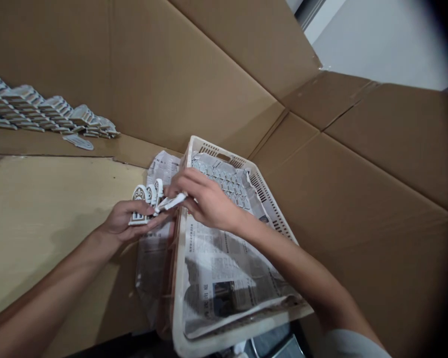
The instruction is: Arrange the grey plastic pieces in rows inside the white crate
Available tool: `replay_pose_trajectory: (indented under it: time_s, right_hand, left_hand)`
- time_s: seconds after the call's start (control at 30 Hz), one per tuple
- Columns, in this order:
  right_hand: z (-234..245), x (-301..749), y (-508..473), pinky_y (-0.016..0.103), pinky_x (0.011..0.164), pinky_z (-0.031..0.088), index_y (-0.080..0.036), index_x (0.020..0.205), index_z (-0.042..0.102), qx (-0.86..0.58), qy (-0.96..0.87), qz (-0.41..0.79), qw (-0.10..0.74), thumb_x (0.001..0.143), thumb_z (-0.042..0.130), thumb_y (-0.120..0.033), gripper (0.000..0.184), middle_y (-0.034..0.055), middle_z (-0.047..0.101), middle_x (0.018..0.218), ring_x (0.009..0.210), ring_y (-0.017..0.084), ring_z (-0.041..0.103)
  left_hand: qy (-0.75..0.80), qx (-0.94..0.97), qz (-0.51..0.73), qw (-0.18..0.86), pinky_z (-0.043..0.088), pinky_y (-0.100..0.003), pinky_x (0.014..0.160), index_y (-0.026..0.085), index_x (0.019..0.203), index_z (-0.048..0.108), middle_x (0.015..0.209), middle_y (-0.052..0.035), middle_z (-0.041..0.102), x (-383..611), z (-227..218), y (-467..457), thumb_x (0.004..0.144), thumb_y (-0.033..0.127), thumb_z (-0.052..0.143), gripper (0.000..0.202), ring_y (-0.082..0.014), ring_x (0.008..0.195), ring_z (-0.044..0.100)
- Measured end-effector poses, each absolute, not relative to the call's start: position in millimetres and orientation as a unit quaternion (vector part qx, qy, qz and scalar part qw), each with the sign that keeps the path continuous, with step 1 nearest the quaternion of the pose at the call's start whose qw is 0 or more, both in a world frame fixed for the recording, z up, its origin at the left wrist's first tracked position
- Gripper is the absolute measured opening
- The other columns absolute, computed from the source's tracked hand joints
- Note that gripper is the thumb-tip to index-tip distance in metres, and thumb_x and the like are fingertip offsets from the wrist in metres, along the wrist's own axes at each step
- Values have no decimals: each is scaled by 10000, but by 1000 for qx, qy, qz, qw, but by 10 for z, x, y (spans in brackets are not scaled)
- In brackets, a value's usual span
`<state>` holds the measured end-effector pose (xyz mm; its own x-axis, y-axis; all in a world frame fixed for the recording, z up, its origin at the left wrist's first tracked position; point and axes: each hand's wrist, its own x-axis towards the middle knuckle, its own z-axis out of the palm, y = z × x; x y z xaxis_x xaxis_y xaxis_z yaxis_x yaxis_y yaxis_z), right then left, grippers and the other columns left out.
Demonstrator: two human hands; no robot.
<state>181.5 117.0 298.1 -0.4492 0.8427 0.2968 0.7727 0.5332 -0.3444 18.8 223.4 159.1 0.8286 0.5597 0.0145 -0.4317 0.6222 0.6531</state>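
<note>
Several small white arched pieces with brown scrollwork (139, 195) stand in a row in my left hand (129, 219), the thumb across the front one. My right hand (205, 199) pinches another such white piece (174, 201) at the end of that row, tilted over the crate's left rim. Below my right hand lies a white plastic crate (179, 298) lined with newspaper (216, 258). In its far part, rows of similar pieces (227, 181) lie packed close together, partly hidden by my right hand.
Stacks of like pieces (41, 109) lean along the cardboard wall (142, 69) at far left, with one loose piece (78, 141) in front. A pale board (59, 199) covers the left surface. Cardboard (377, 199) also rises right of the crate.
</note>
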Motion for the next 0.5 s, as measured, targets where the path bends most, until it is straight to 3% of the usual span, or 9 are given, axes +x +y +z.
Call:
replay_pose_trajectory:
  time_s: [0.07, 0.17, 0.23, 0.37, 0.43, 0.5]
  right_hand:
    - [3057, 1948, 1068, 381, 948, 546, -230, 1058, 543, -527, -788, 129, 293, 1036, 549, -206, 33, 57, 648, 1137, 1060, 200, 640]
    - [3040, 2270, 995, 312, 681, 539, -228, 1066, 545, -610, -677, 240, 335, 970, 709, -352, 227, 17, 656, 936, 750, 161, 643]
    - [2881, 2518, 1011, 299, 596, 497, -214, 1053, 601, -658, -628, 296, 291, 915, 768, -363, 263, -14, 629, 785, 635, 152, 613]
    - [2262, 2876, 1074, 282, 519, 410, -202, 825, 608, -731, -562, 339, 186, 861, 791, -291, 207, -36, 546, 616, 555, 156, 559]
    - [1932, 2943, 1070, 301, 538, 454, -207, 964, 620, -754, -521, 350, 194, 816, 806, -214, 237, -39, 559, 665, 580, 178, 597]
    - [1692, 2951, 1027, 335, 580, 502, -225, 1150, 619, -753, -552, 300, 196, 761, 848, -182, 453, -14, 608, 761, 625, 192, 604]
  left_hand:
    - [100, 339, 270, 896, 449, -224, 396, 90, 825, 741, 651, -80, 673, 187, 1605, 2269, 577, 82, 732, 248, -145, 469, 559]
    - [109, 325, 292, 893, 405, -171, 363, 124, 880, 732, 751, -53, 658, 217, 1609, 2308, 574, 79, 740, 310, -115, 519, 547]
    - [110, 322, 307, 889, 328, -158, 318, 126, 853, 709, 722, -38, 610, 241, 1594, 2318, 584, 93, 737, 273, -92, 479, 480]
    - [115, 336, 313, 881, 316, -154, 330, 127, 860, 679, 695, -26, 585, 261, 1542, 2317, 601, 123, 730, 264, -75, 460, 421]
    - [135, 333, 314, 879, 334, -154, 351, 136, 867, 661, 707, -18, 580, 256, 1513, 2320, 598, 132, 735, 279, -84, 491, 454]
    - [156, 331, 313, 876, 345, -159, 368, 141, 886, 656, 717, -7, 573, 243, 1490, 2332, 596, 133, 741, 303, -85, 506, 463]
